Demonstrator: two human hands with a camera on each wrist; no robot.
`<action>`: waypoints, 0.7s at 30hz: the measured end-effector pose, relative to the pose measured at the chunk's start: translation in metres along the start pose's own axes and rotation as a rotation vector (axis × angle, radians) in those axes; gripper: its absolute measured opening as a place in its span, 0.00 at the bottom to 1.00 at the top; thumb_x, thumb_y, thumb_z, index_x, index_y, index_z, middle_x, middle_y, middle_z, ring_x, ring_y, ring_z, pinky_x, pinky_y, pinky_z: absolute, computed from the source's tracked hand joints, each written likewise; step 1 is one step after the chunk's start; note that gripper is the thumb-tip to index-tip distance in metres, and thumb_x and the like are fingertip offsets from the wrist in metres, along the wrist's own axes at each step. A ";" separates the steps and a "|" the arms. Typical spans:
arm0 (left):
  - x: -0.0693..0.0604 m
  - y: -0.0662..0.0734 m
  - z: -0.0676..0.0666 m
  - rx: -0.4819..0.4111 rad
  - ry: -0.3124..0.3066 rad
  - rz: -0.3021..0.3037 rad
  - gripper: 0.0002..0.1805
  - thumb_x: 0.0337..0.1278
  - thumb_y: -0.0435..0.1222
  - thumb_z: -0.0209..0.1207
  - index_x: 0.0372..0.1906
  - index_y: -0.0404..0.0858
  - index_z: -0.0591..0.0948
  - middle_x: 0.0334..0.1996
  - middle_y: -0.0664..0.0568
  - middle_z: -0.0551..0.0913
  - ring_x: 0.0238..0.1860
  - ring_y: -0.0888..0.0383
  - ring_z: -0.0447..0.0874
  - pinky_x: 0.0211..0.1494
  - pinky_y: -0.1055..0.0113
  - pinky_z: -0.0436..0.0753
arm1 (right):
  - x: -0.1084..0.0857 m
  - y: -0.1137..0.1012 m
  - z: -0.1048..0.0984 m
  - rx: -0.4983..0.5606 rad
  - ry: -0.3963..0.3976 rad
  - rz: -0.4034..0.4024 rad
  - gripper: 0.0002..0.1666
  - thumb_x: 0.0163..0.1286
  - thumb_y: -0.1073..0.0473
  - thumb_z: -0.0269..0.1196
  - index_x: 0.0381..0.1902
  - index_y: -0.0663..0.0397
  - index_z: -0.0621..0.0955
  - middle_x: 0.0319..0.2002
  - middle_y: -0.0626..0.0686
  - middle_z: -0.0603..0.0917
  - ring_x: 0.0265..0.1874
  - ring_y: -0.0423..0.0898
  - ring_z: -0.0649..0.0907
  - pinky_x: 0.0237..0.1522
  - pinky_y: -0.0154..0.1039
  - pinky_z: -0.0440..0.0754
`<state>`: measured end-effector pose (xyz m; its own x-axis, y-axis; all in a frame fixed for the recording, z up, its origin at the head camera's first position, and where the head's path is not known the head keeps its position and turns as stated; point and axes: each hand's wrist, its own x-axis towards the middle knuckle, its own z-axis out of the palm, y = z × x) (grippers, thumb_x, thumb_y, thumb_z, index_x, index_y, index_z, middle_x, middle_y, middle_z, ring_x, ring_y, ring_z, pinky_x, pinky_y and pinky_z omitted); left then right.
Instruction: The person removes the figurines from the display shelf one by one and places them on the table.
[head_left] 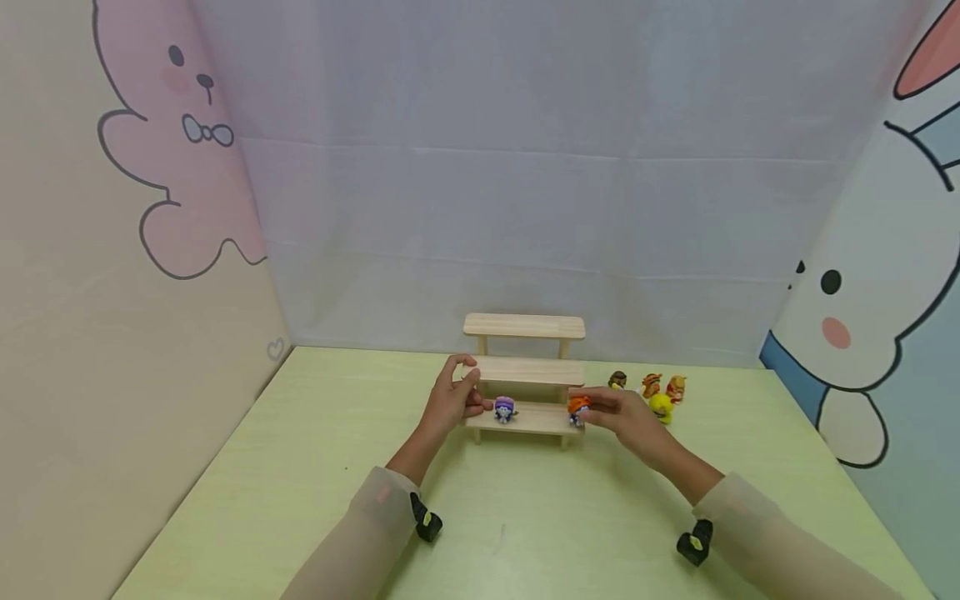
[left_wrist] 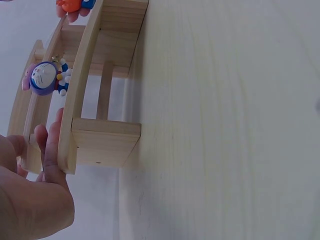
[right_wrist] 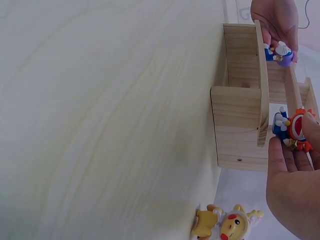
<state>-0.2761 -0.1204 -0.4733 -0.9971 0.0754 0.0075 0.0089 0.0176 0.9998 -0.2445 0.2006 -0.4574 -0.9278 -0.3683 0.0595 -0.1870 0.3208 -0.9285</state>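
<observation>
A pale three-tier wooden stand (head_left: 528,370) stands at the back of the table. On its lowest tier, near the left end, sits a small blue-and-white cat figurine with a purple hood (head_left: 504,409). My left hand (head_left: 452,402) rests at the stand's left end, its fingers lying by the lowest board (left_wrist: 79,95). At the right end, my right hand (head_left: 626,418) pinches a blue figurine with an orange-red hood (right_wrist: 296,126) between thumb and fingers, at the lowest tier. Whether that figurine touches the board is unclear.
Right of the stand are several more figurines: a brown-topped one (head_left: 617,380), an orange one (head_left: 651,384), a red-and-yellow one (head_left: 677,388) and a yellow one (right_wrist: 227,225). A grey-white curtain (head_left: 525,208) hangs behind the table (head_left: 495,517); printed panels flank it.
</observation>
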 end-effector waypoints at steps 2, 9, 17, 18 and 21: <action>0.000 0.000 0.000 0.002 0.000 -0.002 0.16 0.79 0.45 0.54 0.62 0.45 0.71 0.22 0.47 0.80 0.34 0.44 0.93 0.34 0.63 0.90 | -0.002 0.000 -0.005 -0.010 0.005 0.012 0.24 0.75 0.56 0.66 0.65 0.57 0.81 0.61 0.59 0.83 0.56 0.46 0.85 0.54 0.34 0.83; 0.000 0.001 0.000 0.003 -0.004 0.007 0.15 0.80 0.45 0.53 0.62 0.45 0.72 0.22 0.47 0.80 0.33 0.45 0.93 0.33 0.63 0.90 | -0.008 0.005 -0.022 -0.035 0.027 0.025 0.27 0.74 0.53 0.67 0.66 0.57 0.80 0.59 0.57 0.84 0.51 0.42 0.86 0.58 0.54 0.82; -0.002 0.005 0.001 -0.001 -0.009 -0.005 0.14 0.81 0.43 0.53 0.62 0.45 0.71 0.22 0.45 0.81 0.32 0.47 0.93 0.33 0.63 0.89 | -0.017 0.009 -0.044 -0.067 0.080 0.032 0.27 0.75 0.52 0.66 0.67 0.57 0.80 0.62 0.61 0.81 0.51 0.34 0.85 0.53 0.33 0.83; -0.001 0.002 0.001 -0.001 -0.002 0.000 0.14 0.80 0.44 0.53 0.61 0.46 0.72 0.21 0.47 0.80 0.31 0.49 0.92 0.32 0.65 0.89 | -0.018 0.008 -0.048 -0.077 0.086 0.031 0.27 0.75 0.52 0.66 0.67 0.58 0.79 0.62 0.61 0.81 0.51 0.33 0.84 0.53 0.32 0.83; 0.000 0.002 0.001 0.000 -0.005 0.003 0.13 0.81 0.44 0.53 0.61 0.47 0.72 0.21 0.48 0.80 0.30 0.51 0.92 0.31 0.66 0.89 | -0.021 0.009 -0.057 -0.099 0.101 0.036 0.27 0.77 0.52 0.64 0.67 0.60 0.78 0.64 0.63 0.79 0.52 0.31 0.83 0.51 0.29 0.82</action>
<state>-0.2756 -0.1193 -0.4714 -0.9967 0.0802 0.0105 0.0120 0.0176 0.9998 -0.2449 0.2612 -0.4463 -0.9612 -0.2673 0.0681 -0.1795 0.4187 -0.8902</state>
